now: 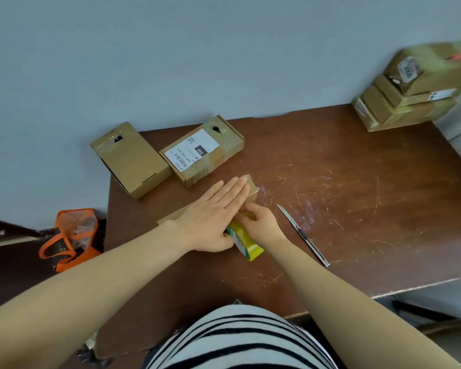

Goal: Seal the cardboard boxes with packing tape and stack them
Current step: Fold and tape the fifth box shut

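A small cardboard box (pixel 251 189) lies in the middle of the brown table (pixel 343 182), mostly hidden under my hands. My left hand (pixel 213 217) lies flat on its top with straight fingers pressing down. My right hand (pixel 261 225) grips a roll of yellow-green packing tape (pixel 246 242) at the box's near end. Two more cardboard boxes wait at the table's far left: a plain one (pixel 131 158) overhanging the edge and one with a white label (pixel 202 150).
A stack of several sealed boxes (pixel 415 89) stands at the far right corner. A utility knife (pixel 302 234) lies just right of my right hand. An orange bag (pixel 72 238) sits on the floor to the left. The grey wall runs behind the table.
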The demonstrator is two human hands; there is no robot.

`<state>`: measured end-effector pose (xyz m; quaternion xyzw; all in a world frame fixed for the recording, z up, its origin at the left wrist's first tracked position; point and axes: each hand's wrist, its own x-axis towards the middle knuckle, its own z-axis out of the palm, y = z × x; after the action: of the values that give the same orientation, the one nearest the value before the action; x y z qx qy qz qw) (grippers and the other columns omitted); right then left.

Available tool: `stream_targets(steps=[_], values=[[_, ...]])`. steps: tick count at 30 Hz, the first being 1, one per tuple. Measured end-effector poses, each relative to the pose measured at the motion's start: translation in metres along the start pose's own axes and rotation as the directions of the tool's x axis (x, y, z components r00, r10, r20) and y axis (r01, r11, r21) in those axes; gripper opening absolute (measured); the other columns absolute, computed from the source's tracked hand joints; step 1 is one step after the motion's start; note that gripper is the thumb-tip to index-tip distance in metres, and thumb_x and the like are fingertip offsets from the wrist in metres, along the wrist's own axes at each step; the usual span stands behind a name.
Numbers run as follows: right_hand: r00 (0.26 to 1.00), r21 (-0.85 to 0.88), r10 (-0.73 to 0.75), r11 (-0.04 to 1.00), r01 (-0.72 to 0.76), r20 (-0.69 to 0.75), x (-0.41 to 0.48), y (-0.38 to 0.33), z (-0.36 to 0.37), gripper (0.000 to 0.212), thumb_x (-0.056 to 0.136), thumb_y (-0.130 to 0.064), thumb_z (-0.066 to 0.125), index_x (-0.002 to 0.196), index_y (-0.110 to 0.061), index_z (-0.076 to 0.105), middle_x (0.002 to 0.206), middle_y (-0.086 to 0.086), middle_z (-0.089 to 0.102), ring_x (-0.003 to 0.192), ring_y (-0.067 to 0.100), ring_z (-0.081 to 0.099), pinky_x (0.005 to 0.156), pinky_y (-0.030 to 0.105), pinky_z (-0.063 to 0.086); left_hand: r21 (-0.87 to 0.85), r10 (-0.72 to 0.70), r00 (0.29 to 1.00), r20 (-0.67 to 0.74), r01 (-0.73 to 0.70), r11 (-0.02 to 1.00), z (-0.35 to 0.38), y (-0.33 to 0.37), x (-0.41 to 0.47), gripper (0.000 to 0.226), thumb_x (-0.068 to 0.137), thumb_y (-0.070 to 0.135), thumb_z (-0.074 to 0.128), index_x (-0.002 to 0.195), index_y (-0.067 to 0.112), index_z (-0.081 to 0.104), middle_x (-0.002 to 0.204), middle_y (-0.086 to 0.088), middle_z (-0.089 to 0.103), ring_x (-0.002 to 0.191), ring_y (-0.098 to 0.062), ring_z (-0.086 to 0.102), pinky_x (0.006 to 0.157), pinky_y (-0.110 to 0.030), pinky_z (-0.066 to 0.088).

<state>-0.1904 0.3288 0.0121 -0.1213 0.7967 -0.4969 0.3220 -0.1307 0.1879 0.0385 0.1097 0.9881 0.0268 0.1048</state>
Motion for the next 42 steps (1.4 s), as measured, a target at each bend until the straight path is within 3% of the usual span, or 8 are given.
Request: stream_targets(steps=[5, 11, 18, 24, 28, 33, 37, 42], values=[[1.000, 0.012, -0.023, 1.000, 0.024, -0.014, 0.001, 0.001, 0.003, 0.012, 0.094, -0.016, 0.058, 0.086, -0.021, 0.065, 0.082, -0.014, 0.063, 0.083, 0.009, 0.059, 0.071, 0.010, 0.044, 0.026, -0.082, 0.995, 0.052, 0.080, 0.996, 0.001, -0.008, -0.004, 0.100, 0.083, 0.026, 0.051, 0.145, 0.015, -0.026, 0.152, -0.004, -0.033, 0.143, -0.018, -0.026, 0.117, -0.034, -0.014], [0.999, 0.041, 0.032, 0.999, -0.033, 0.026, -0.006, -0.010, -0.004, 0.009, 0.093, -0.019, 0.060, 0.089, -0.019, 0.069, 0.086, -0.009, 0.064, 0.090, 0.009, 0.058, 0.081, 0.017, 0.046, -0.202, -0.178, 0.970, 0.166, 0.210, 0.957, -0.007, -0.017, -0.001, 0.084, 0.096, 0.022, 0.052, 0.149, 0.039, -0.011, 0.155, -0.001, 0.008, 0.132, -0.025, 0.033, 0.098, -0.037, 0.038], [0.983, 0.227, 0.065, 0.968, -0.104, 0.173, -0.030, -0.030, -0.037, 0.040, 0.085, -0.007, 0.065, 0.112, -0.036, 0.063, 0.104, 0.007, 0.068, 0.085, 0.018, 0.065, 0.082, 0.031, 0.054, -0.844, -0.161, 0.936, 0.314, 0.353, 0.404, 0.008, -0.034, -0.005, 0.085, 0.086, 0.009, 0.069, 0.151, 0.027, 0.017, 0.149, 0.006, 0.035, 0.132, -0.002, 0.033, 0.101, -0.008, 0.023], [1.000, 0.134, -0.002, 0.991, 0.000, 0.016, -0.002, -0.040, -0.009, 0.037, 0.089, -0.024, 0.066, 0.125, -0.025, 0.058, 0.124, -0.002, 0.060, 0.113, 0.015, 0.057, 0.098, 0.031, 0.047, -0.333, -0.369, 0.892, 0.263, 0.442, 0.833, 0.027, -0.019, 0.000, 0.129, 0.069, 0.057, 0.073, 0.149, 0.019, -0.022, 0.159, -0.009, -0.016, 0.147, -0.020, -0.015, 0.117, -0.042, -0.010], [0.994, 0.012, -0.079, 0.997, 0.079, 0.069, 0.008, -0.049, -0.001, 0.035, 0.092, -0.025, 0.061, 0.127, -0.026, 0.058, 0.115, -0.012, 0.056, 0.119, 0.009, 0.051, 0.105, 0.029, 0.040, -0.176, -0.477, 0.804, 0.356, 0.559, 0.811, 0.046, 0.004, -0.007, 0.154, 0.052, 0.080, 0.068, 0.141, 0.007, -0.035, 0.153, -0.012, -0.032, 0.142, -0.027, -0.028, 0.113, -0.050, -0.016], [0.979, 0.083, -0.132, 0.989, 0.121, 0.156, -0.007, -0.026, -0.009, 0.036, 0.092, -0.023, 0.061, 0.116, -0.050, 0.056, 0.122, -0.016, 0.058, 0.116, 0.005, 0.053, 0.101, 0.026, 0.045, -0.194, -0.535, 0.800, 0.273, 0.590, 0.784, 0.057, 0.008, -0.008, 0.149, 0.054, 0.069, 0.073, 0.145, 0.009, -0.029, 0.157, -0.008, -0.020, 0.146, -0.027, -0.012, 0.118, -0.047, 0.004], [0.972, -0.018, -0.219, 0.975, 0.221, 0.087, -0.017, -0.021, -0.013, 0.023, 0.089, -0.026, 0.065, 0.108, -0.040, 0.067, 0.106, -0.022, 0.066, 0.106, -0.004, 0.060, 0.097, 0.027, 0.048, -0.221, -0.547, 0.782, 0.299, 0.614, 0.758, 0.054, 0.010, -0.007, 0.149, 0.052, 0.063, 0.077, 0.145, 0.012, -0.029, 0.157, -0.006, -0.020, 0.146, -0.027, -0.009, 0.118, -0.047, 0.008], [0.993, -0.172, -0.099, 0.979, 0.108, 0.062, -0.039, -0.002, -0.030, 0.014, 0.087, -0.038, 0.066, 0.098, -0.038, 0.073, 0.090, -0.011, 0.075, 0.087, 0.019, 0.070, 0.083, 0.028, 0.054, -0.225, -0.558, 0.774, 0.300, 0.626, 0.747, 0.052, 0.011, -0.005, 0.151, 0.051, 0.060, 0.079, 0.145, 0.014, -0.029, 0.157, -0.005, -0.018, 0.146, -0.027, -0.008, 0.117, -0.047, 0.007]])
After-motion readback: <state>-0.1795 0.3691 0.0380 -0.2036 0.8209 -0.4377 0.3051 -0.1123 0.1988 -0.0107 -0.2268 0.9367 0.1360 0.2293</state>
